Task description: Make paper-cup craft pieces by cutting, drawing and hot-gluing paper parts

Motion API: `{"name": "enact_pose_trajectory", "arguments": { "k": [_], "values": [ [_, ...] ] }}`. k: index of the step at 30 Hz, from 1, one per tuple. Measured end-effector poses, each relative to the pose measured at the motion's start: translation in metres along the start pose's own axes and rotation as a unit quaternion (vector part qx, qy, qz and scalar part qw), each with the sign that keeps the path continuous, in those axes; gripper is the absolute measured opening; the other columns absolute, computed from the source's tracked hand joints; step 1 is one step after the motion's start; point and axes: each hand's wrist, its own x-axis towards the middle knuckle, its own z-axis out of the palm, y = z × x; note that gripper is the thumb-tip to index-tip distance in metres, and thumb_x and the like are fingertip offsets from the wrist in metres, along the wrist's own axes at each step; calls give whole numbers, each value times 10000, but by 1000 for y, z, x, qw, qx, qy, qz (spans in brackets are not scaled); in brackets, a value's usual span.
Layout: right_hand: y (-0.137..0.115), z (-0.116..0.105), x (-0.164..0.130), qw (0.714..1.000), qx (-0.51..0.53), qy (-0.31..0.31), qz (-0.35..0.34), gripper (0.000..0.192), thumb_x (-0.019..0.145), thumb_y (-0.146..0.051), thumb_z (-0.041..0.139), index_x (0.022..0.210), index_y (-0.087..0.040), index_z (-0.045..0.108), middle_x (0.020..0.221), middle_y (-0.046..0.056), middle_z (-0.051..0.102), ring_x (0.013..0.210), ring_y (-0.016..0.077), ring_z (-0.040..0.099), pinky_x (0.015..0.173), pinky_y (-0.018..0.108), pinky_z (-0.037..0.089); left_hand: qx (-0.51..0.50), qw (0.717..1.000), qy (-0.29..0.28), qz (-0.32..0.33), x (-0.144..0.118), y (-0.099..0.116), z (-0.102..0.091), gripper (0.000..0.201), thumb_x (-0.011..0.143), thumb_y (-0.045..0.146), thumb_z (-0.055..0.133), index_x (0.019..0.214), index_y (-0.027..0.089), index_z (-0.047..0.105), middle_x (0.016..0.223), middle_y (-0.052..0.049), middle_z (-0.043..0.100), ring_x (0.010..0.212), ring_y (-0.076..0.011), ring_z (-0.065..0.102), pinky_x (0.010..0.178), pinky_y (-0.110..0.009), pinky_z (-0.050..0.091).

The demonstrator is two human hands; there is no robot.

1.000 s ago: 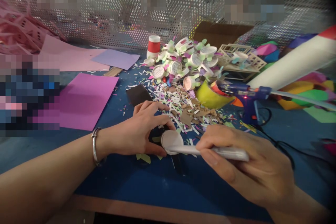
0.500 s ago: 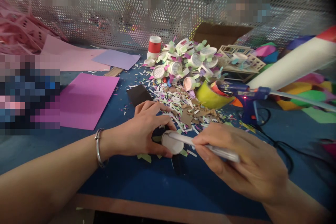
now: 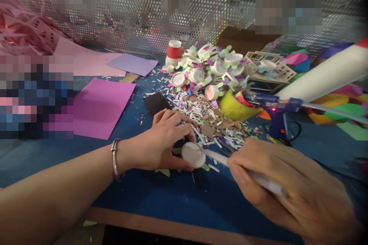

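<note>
My left hand (image 3: 161, 143) rests on the blue table and grips a small white round cup (image 3: 193, 155) lying on its side, its flat bottom turned toward me. My right hand (image 3: 290, 183) holds a white pen-like stick (image 3: 253, 175), and the stick's tip touches the right edge of the cup's bottom. A metal bangle (image 3: 115, 160) sits on my left wrist. Green paper bits lie under the cup.
A heap of decorated small cups (image 3: 207, 67) and paper scraps (image 3: 209, 116) lies behind the hands. A blue glue gun (image 3: 276, 109) stands at right beside a yellow tape roll (image 3: 234, 107). Purple paper sheets (image 3: 99, 107) lie at left. A red-and-white cup (image 3: 173, 51) stands near the mesh wall.
The stick's tip has slid from across the cup's bottom toward its right edge. My right hand has pulled back toward the lower right. The view has shifted slightly left.
</note>
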Motion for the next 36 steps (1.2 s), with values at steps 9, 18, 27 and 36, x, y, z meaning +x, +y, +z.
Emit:
{"name": "enact_pose_trajectory", "arguments": {
  "k": [9, 18, 27, 36],
  "values": [
    [7, 1, 12, 993, 102, -24, 54, 102, 906, -145, 532, 859, -234, 550, 690, -16, 642, 569, 125, 605, 588, 277, 489, 14, 1000, 6, 2, -1, 1, 1, 493, 714, 563, 809, 1055, 248, 641, 1285, -102, 548, 1194, -324, 463, 1076, -524, 260],
    [7, 8, 13, 964, 224, -12, 142, 153, 923, -127, 563, 790, -202, 577, 700, -29, 614, 575, 83, 552, 564, 239, 439, 15, 1000, 1, 1, 1, 0, 1, 530, 706, 610, 807, 1060, 246, 656, 1313, -98, 563, 1242, -330, 455, 1104, -525, 220],
    [9, 21, 10, 934, 295, 7, 200, 112, 945, -176, 593, 851, -204, 646, 696, -27, 597, 583, 99, 550, 549, 243, 426, 4, 1000, 7, 9, 2, -2, 1, 520, 694, 615, 812, 1040, 253, 670, 1302, -76, 575, 1237, -329, 454, 1123, -530, 184],
    [16, 20, 10, 936, 281, -7, 212, 199, 974, -214, 559, 788, -207, 629, 678, -37, 588, 507, 75, 494, 490, 234, 385, 6, 1000, 6, 13, 3, -2, 0, 507, 696, 597, 817, 1033, 251, 661, 1287, -81, 572, 1230, -324, 461, 1142, -533, 175]
  ]
}}
